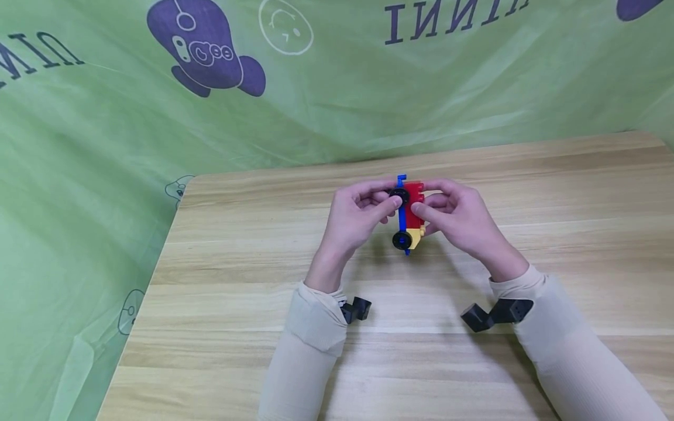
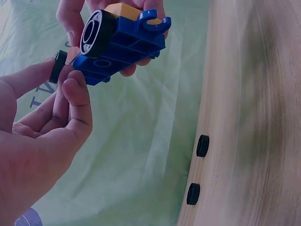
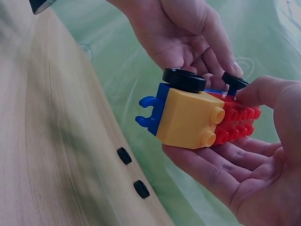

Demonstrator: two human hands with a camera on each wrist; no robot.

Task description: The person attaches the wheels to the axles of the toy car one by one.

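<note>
Both hands hold a toy block car above the table. Its blue wheeled base (image 1: 402, 218) carries red bricks (image 1: 414, 204) and a sloped yellow brick (image 3: 188, 117). My right hand (image 1: 466, 221) grips the red brick body from the right, thumb on its side. With thumb and fingers, my left hand (image 1: 350, 217) pinches a black wheel (image 2: 58, 67) at the base's far end. Whether that wheel sits fully on its axle, I cannot tell. Another black wheel (image 2: 98, 34) is on the near end, beside a blue hook-shaped coupling (image 2: 153, 22).
Two loose black wheels, one wheel (image 2: 202, 146) and a second wheel (image 2: 193, 194), stand on the wooden table (image 1: 237, 327) near its far edge. A green printed cloth (image 1: 337, 117) hangs behind the table and along its left side.
</note>
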